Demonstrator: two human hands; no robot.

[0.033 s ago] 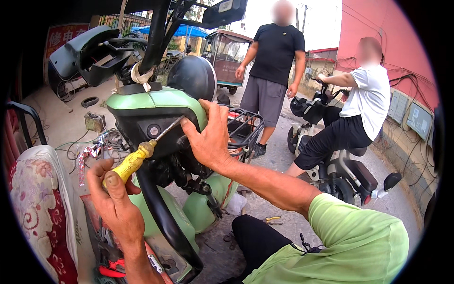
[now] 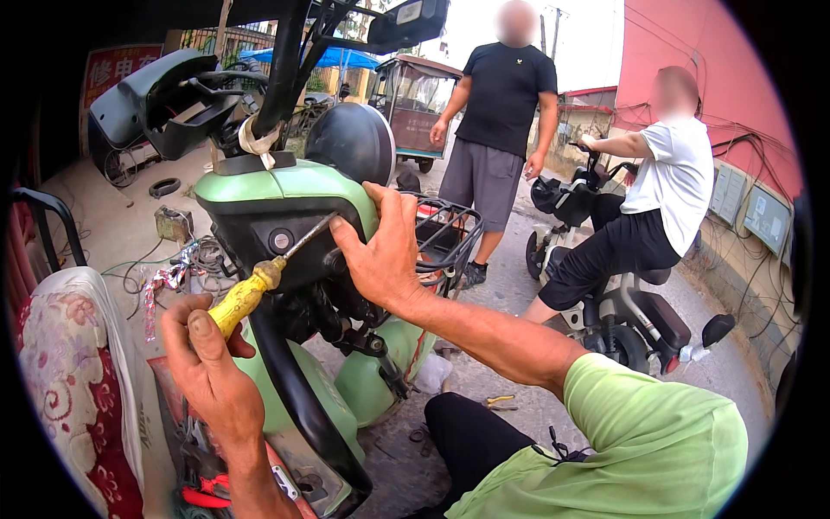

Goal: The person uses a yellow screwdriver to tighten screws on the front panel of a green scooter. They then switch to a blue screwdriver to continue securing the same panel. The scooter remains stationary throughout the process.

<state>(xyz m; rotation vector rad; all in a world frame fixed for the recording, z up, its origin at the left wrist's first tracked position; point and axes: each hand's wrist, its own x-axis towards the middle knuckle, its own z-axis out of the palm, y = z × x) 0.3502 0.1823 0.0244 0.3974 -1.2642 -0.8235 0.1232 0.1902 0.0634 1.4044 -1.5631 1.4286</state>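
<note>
My left hand (image 2: 212, 372) is closed on the end of a screwdriver's yellow handle (image 2: 242, 298). The metal shaft slants up and right across the dark inner panel of a green electric scooter (image 2: 324, 186), and the tip meets the panel's upper right edge. At that edge my right hand (image 2: 385, 246) grips the green body shell, fingers bent over its side, thumb close beside the screwdriver tip. A round key lock (image 2: 281, 240) shows in the dark panel, left of the shaft. What the tip bears on is hard to make out.
A black wire basket (image 2: 450, 238) is on the scooter's far side. Yellow-handled pliers (image 2: 497, 402) lie on the ground. One person (image 2: 506, 104) stands ahead; another (image 2: 666, 173) sits on a scooter at right. A flowered cushion (image 2: 65, 363) and loose tools (image 2: 207, 493) are at left.
</note>
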